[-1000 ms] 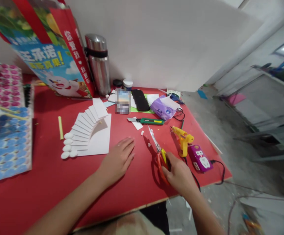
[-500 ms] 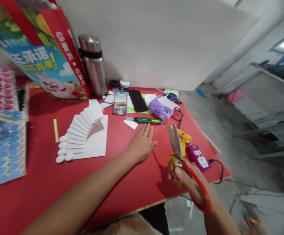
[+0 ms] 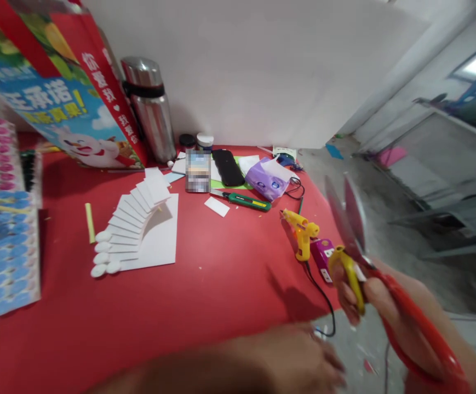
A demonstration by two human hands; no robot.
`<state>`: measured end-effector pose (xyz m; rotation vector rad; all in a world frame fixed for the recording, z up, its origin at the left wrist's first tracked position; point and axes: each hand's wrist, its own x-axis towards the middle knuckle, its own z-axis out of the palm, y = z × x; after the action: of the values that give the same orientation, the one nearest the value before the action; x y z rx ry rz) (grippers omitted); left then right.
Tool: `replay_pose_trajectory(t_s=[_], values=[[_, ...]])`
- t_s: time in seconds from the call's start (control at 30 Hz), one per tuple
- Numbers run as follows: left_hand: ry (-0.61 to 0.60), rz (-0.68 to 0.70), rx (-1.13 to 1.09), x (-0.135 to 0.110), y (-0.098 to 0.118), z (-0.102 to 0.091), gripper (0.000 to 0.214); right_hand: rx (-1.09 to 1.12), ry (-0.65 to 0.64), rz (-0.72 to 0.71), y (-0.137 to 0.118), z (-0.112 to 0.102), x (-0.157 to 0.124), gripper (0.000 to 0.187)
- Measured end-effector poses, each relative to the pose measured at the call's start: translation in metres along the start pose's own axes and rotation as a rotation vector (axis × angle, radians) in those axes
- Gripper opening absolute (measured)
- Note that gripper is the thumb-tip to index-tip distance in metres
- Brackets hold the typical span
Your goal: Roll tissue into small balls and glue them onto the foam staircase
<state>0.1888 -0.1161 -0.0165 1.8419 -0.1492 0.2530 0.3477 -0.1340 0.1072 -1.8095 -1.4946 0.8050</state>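
Observation:
My right hand (image 3: 369,301) grips a pair of scissors (image 3: 355,241), raised above the right side of the table with the blades parted and pointing up. A red handle lies along the palm, and a yellow loop shows at the fingers. Low at the front edge, my left hand (image 3: 303,358) is blurred by motion; its fingers look loosely apart and nothing shows in them. A yellow hot glue gun (image 3: 302,232) lies left of the scissors, beside a purple power strip (image 3: 323,257). A stepped white fan-shaped model (image 3: 133,219) rests on a white board (image 3: 161,249), with white discs at its lower left.
A green box cutter (image 3: 248,201), a white card piece (image 3: 217,206), a black phone (image 3: 228,168) and a purple tissue pack (image 3: 267,179) lie at the back. A steel flask (image 3: 151,115) and a printed bag (image 3: 81,120) stand at left. The glue gun's cord hangs over the edge.
My left hand has lifted from the tabletop and moved down and right to the front edge. My right hand has carried the scissors to the right, uncovering the glue gun.

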Motion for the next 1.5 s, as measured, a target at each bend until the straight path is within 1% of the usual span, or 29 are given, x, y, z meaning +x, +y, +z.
replay_pose_trajectory(t_s=[0.03, 0.07, 0.13, 0.17, 0.2, 0.23, 0.27, 0.33, 0.4, 0.5, 0.57, 0.6, 0.63, 0.7, 0.73, 0.77, 0.8, 0.83, 0.9, 0.97, 1.07, 1.13, 1.17, 1.2, 1.23, 1.3, 1.37, 1.43, 1.5], values=[[0.123, -0.069, -0.089, -0.005, 0.001, -0.010, 0.020, 0.100, -0.093, 0.050, 0.000, 0.004, 0.002, 0.046], [0.316, -0.158, -0.220, -0.012, 0.003, -0.022, 0.024, 0.238, -0.203, 0.124, 0.001, 0.010, 0.005, 0.050], [0.712, -0.321, -0.605, -0.028, 0.007, -0.049, 0.036, 0.493, -0.389, 0.255, 0.007, 0.027, 0.009, 0.058], [0.820, -0.345, -0.802, -0.035, 0.009, -0.063, 0.041, 0.586, -0.451, 0.299, 0.010, 0.037, 0.011, 0.061], [0.912, -0.304, -0.962, -0.040, 0.011, -0.074, 0.043, 0.670, -0.501, 0.345, 0.013, 0.047, 0.013, 0.063], [0.956, -0.247, -1.075, -0.044, 0.012, -0.083, 0.043, 0.743, -0.528, 0.387, 0.016, 0.057, 0.015, 0.065], [0.981, -0.226, -1.148, -0.046, 0.013, -0.091, 0.042, 0.804, -0.551, 0.422, 0.017, 0.066, 0.016, 0.065], [1.070, -0.231, -1.226, -0.047, 0.013, -0.099, 0.040, 0.883, -0.588, 0.490, 0.017, 0.079, 0.019, 0.066], [1.147, -0.286, -1.238, -0.047, 0.011, -0.102, 0.036, 0.907, -0.625, 0.537, 0.014, 0.085, 0.020, 0.066], [1.190, -0.384, -1.179, -0.052, 0.009, -0.103, 0.032, 0.862, -0.632, 0.557, 0.009, 0.084, 0.022, 0.068], [1.212, -0.451, -1.053, -0.060, 0.008, -0.104, 0.028, 0.709, -0.553, 0.524, 0.007, 0.080, 0.027, 0.070], [1.226, -0.486, -0.946, -0.066, 0.007, -0.105, 0.025, 0.550, -0.481, 0.482, 0.007, 0.079, 0.030, 0.069], [1.232, -0.512, -0.808, -0.072, 0.007, -0.105, 0.023, 0.330, -0.388, 0.423, 0.007, 0.078, 0.035, 0.065], [1.205, -0.536, -0.506, -0.085, 0.007, -0.107, 0.017, -0.223, -0.195, 0.302, 0.008, 0.081, 0.045, 0.053], [1.177, -0.540, -0.382, -0.091, 0.006, -0.108, 0.014, -0.489, -0.124, 0.260, 0.008, 0.085, 0.050, 0.046], [1.158, -0.545, -0.292, -0.096, 0.005, -0.108, 0.014, -0.693, -0.086, 0.242, 0.009, 0.089, 0.055, 0.039], [1.141, -0.555, -0.232, -0.101, 0.004, -0.107, 0.015, -0.836, -0.072, 0.224, 0.009, 0.094, 0.058, 0.033], [1.136, -0.559, -0.196, -0.104, 0.002, -0.107, 0.016, -0.925, -0.075, 0.195, 0.008, 0.098, 0.061, 0.031], [1.144, -0.557, -0.168, -0.108, -0.002, -0.105, 0.019, -1.006, -0.095, 0.107, 0.004, 0.105, 0.063, 0.033], [1.158, -0.540, -0.163, -0.109, -0.006, -0.102, 0.022, -1.040, -0.114, 0.024, -0.006, 0.108, 0.065, 0.036], [1.161, -0.503, -0.149, -0.109, -0.011, -0.099, 0.024, -1.005, -0.117, -0.071, -0.029, 0.110, 0.077, 0.034], [1.157, -0.477, -0.145, -0.109, -0.012, -0.098, 0.024, -0.956, -0.075, -0.203, -0.044, 0.118, 0.097, 0.033], [1.154, -0.468, -0.148, -0.110, -0.012, -0.098, 0.024, -0.950, -0.083, -0.302, -0.050, 0.125, 0.110, 0.031], [1.151, -0.462, -0.152, -0.110, -0.012, -0.098, 0.023, -0.957, -0.086, -0.370, -0.054, 0.134, 0.125, 0.028], [1.148, -0.459, -0.158, -0.111, -0.012, -0.099, 0.023, -0.960, -0.093, -0.401, -0.056, 0.143, 0.139, 0.027], [1.145, -0.463, -0.159, -0.112, -0.012, -0.099, 0.023, -0.962, -0.131, -0.427, -0.056, 0.163, 0.164, 0.025], [1.140, -0.466, -0.150, -0.113, -0.013, -0.099, 0.023, -0.965, -0.149, -0.431, -0.052, 0.179, 0.180, 0.025], [1.126, -0.462, -0.135, -0.113, -0.014, -0.099, 0.022, -0.959, -0.151, -0.422, -0.048, 0.188, 0.186, 0.024], [1.116, -0.461, -0.121, -0.112, -0.014, -0.100, 0.020, -0.941, -0.146, -0.412, -0.048, 0.189, 0.186, 0.024]])
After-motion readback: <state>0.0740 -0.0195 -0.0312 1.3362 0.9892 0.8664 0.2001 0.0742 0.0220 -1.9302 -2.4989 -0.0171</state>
